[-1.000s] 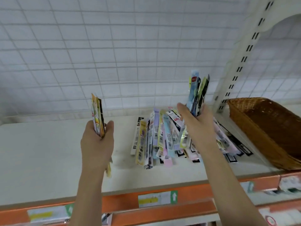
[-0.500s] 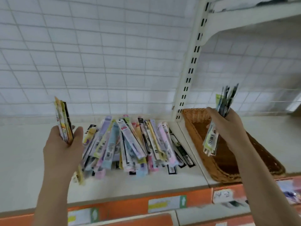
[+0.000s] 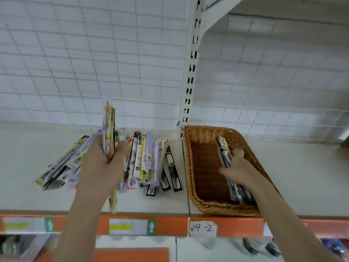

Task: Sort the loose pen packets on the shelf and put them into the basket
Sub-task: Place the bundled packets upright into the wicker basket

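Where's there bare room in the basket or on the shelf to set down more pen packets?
Free: the brown wicker basket's floor left of the right hand, and white shelf left of the loose pen packet pile. Crowded: between the left hand and the basket.

A white slotted upright (image 3: 190, 80) stood against the white wire-grid back panel (image 3: 90, 69). Below it ran an orange price rail (image 3: 170, 225), carrying a handwritten "04-2" label (image 3: 203, 228) directly beneath the upright and a green-arrow tag (image 3: 132, 226) left of that label.
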